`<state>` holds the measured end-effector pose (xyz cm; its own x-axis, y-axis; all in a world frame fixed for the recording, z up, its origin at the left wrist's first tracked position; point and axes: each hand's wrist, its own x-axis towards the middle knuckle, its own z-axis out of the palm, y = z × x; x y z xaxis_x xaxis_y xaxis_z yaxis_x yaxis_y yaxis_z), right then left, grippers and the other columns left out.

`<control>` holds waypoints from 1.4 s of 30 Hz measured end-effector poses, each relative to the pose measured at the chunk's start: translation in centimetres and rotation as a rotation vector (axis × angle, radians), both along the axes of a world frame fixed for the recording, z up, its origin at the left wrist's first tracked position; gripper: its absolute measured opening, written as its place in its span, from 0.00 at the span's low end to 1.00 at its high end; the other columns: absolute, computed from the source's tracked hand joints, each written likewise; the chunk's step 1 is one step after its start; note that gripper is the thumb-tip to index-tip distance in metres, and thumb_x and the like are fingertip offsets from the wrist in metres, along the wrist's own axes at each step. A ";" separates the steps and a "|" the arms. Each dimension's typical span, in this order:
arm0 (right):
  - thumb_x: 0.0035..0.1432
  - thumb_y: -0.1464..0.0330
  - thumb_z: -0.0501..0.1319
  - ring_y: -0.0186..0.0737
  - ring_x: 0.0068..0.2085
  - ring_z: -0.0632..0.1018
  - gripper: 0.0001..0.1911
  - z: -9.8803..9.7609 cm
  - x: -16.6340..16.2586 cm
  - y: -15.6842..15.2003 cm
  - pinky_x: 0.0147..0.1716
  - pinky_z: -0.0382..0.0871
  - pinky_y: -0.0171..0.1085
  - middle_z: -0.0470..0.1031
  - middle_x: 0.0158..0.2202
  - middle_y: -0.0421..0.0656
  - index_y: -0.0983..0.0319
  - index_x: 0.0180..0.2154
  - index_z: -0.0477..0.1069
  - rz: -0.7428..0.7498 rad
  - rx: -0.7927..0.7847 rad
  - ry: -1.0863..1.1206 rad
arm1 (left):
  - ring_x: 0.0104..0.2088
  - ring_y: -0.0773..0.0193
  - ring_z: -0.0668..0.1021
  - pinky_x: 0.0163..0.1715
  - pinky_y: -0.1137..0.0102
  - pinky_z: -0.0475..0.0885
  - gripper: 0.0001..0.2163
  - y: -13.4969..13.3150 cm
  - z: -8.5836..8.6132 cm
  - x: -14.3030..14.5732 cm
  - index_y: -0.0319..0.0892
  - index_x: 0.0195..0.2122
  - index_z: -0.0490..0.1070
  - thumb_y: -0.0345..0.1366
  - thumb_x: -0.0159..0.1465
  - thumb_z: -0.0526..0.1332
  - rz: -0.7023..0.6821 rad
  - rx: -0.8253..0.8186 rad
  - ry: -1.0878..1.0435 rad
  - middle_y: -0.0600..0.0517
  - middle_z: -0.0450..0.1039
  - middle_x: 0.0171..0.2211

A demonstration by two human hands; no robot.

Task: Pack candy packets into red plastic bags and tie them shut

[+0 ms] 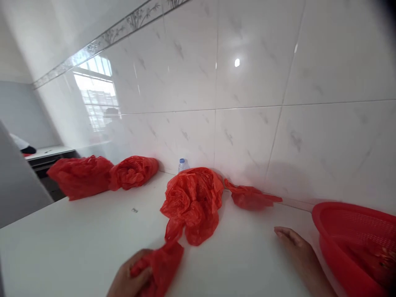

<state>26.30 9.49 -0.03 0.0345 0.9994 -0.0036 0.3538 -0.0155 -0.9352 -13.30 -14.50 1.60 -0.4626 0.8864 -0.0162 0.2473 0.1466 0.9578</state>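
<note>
My left hand (136, 274) is closed on a thin red plastic bag (167, 262) at the bottom of the view. The top of that bag reaches up to a crumpled heap of red plastic bags (199, 192) in the middle of the white table, and I cannot tell if they are joined. Over the table at the right is my right hand (293, 241), its fingers loosely bent and apart, with nothing seen in it. It is left of a red plastic basket (321, 222). Red pieces lie inside, too unclear to name.
Two more red bag bundles (82, 175) (134, 171) sit at the table's far left. A flat red bag (250, 198) lies along the tiled wall (247, 140). Behind the heap stands a clear bottle with a blue cap (182, 165). A small object (134, 210) rests on the table (93, 235).
</note>
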 end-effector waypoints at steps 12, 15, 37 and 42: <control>0.41 0.55 0.58 0.53 0.45 0.76 0.15 0.0 -0.2 0.2 0.40 0.72 0.44 0.77 0.41 0.46 0.53 0.31 0.73 -0.044 0.044 -0.037 | 0.32 0.56 0.76 0.29 0.68 0.69 0.16 1.5 0.1 -9.3 0.45 0.38 0.70 0.49 0.55 0.59 0.675 -0.101 0.348 0.52 0.76 0.31; 0.41 0.53 0.58 0.53 0.46 0.75 0.19 -0.2 -0.2 0.4 0.40 0.71 0.44 0.76 0.44 0.46 0.55 0.34 0.73 -0.055 0.019 -0.054 | 0.34 0.56 0.76 0.32 0.66 0.70 0.16 2.8 -0.2 -11.2 0.44 0.40 0.68 0.48 0.56 0.58 0.773 -0.085 0.396 0.51 0.75 0.35; 0.50 0.52 0.57 0.48 0.52 0.71 0.20 -1.1 0.3 0.8 0.48 0.65 0.41 0.73 0.49 0.43 0.55 0.40 0.70 0.039 -0.009 -0.034 | 0.64 0.45 0.48 0.59 0.49 0.45 0.27 7.4 -0.6 -9.8 0.41 0.60 0.52 0.44 0.61 0.54 0.839 0.088 0.950 0.37 0.45 0.64; 0.49 0.52 0.57 0.47 0.51 0.72 0.19 -1.0 0.4 0.8 0.46 0.66 0.40 0.73 0.48 0.42 0.55 0.40 0.70 0.038 -0.007 -0.051 | 0.64 0.48 0.52 0.60 0.54 0.48 0.23 8.2 -1.9 -5.2 0.43 0.57 0.60 0.44 0.62 0.56 0.314 0.334 1.263 0.40 0.52 0.62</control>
<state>26.73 10.26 -1.00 -0.0030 0.9999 -0.0099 0.4014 -0.0079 -0.9159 -18.54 -6.27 -0.28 -0.1834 0.6186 0.7640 0.9810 0.1658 0.1012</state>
